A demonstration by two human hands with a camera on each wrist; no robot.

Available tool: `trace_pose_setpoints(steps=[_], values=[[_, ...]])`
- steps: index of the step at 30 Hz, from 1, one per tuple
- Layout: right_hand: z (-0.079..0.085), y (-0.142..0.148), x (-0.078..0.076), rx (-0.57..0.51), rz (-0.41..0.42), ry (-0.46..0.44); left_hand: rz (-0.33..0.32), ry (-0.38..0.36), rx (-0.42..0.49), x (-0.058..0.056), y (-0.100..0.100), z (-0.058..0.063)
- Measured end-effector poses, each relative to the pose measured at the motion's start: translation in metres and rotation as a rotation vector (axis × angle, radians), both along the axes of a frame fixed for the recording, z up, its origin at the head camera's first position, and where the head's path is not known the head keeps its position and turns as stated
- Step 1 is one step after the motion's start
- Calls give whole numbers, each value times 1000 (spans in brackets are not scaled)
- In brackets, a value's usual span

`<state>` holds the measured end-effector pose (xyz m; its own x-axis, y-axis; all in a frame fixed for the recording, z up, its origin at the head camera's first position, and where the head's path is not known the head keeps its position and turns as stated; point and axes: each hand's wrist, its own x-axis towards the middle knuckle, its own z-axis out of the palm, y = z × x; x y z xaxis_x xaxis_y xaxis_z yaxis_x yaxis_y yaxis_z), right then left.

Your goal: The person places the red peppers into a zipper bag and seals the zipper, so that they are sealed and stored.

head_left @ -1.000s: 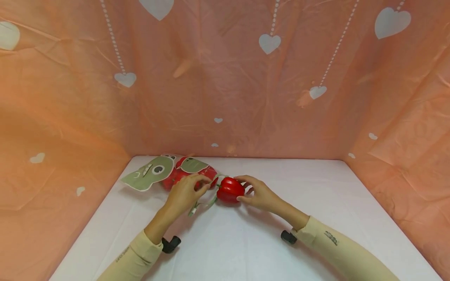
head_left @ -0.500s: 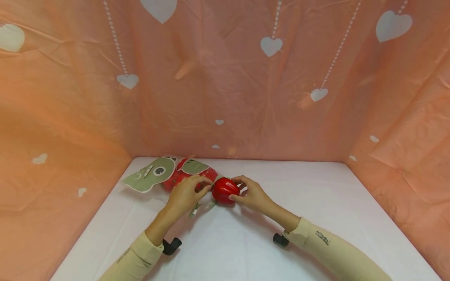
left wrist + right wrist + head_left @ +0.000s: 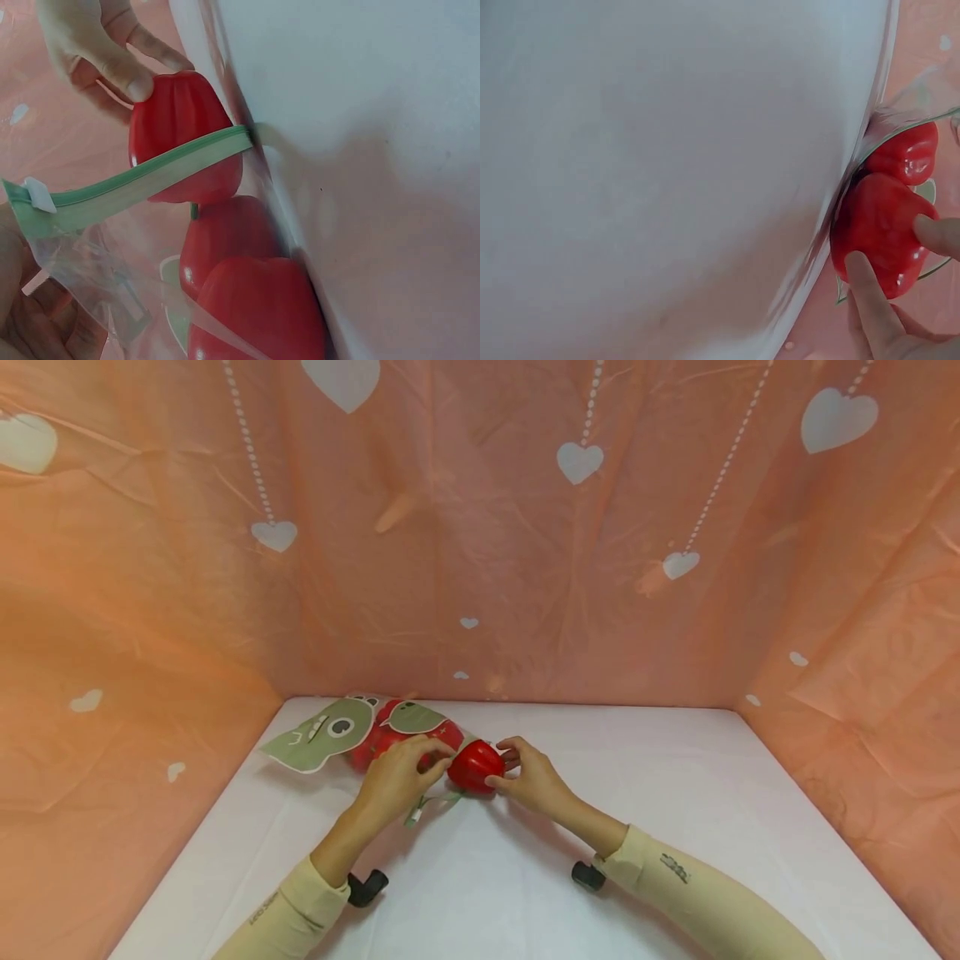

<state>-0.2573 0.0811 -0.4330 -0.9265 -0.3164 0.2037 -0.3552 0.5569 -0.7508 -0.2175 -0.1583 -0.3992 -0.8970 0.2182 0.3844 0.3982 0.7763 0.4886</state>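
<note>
My right hand [image 3: 534,781] holds a red bell pepper [image 3: 476,767] by its base, thumb and fingers on opposite sides. The pepper's stem end is inside the mouth of a clear zip bag [image 3: 303,741] that lies on its side, printed with a green cartoon creature. In the left wrist view the bag's green zip strip [image 3: 150,174] crosses the pepper, and a white slider [image 3: 39,194] sits at one end. Further inside lie more red peppers [image 3: 259,307]. My left hand [image 3: 397,774] pinches the bag's mouth edge; its fingertips are partly hidden behind the film.
A white-covered table [image 3: 465,877] spans the space below. Orange cloth [image 3: 510,568] printed with white hearts surrounds it at the back and sides. A black wrist mount [image 3: 367,888] shows below the left cuff, another mount [image 3: 588,876] below the right.
My right hand has moved left, bringing the pepper from just outside the bag's mouth into it. The left hand and the bag have stayed nearly still.
</note>
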Motion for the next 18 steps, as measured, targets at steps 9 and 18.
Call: trace_pose_setpoints(steps=[9, 18], values=[[2, 1, -1, 17, -16, -107, -9, -7, 3, 0, 0, -1], [3, -2, -2, -112, -23, -175, -17, 6, -4, -1, 0, -1]])
